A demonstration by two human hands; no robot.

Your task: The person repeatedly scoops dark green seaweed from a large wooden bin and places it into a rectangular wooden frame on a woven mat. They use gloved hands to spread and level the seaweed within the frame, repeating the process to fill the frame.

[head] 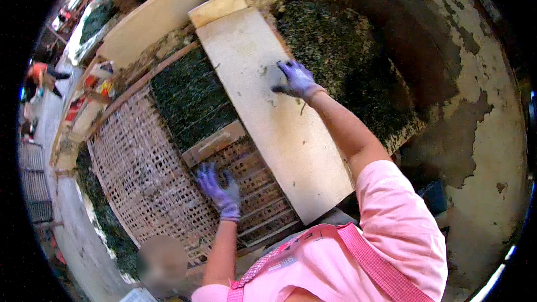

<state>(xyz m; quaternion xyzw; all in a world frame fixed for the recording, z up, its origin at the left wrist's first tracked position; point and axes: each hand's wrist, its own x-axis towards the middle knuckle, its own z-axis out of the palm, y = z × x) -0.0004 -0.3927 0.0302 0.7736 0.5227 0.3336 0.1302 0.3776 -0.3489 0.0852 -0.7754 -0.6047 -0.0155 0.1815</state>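
Note:
My left hand (pixel 220 191), in a purple glove, has its fingers apart over the woven slatted tray (pixel 138 176), close to a short wooden bar (pixel 215 142). Whether it touches the bar I cannot tell. Beyond the bar lies a rectangular bed of dark green leafy material (pixel 195 94). My right hand (pixel 297 79), gloved the same way, is spread with nothing in it, at the right edge of a long pale board (pixel 268 113). Small dark bits of leaf are scattered on that board.
A large heap of dark leafy material (pixel 331 50) lies right of the board, by a stained wall (pixel 482 134). A wooden side panel (pixel 155 12) runs along the far left. A person in an orange top (pixel 38 73) is in the distance. A blurred round patch covers something bottom left.

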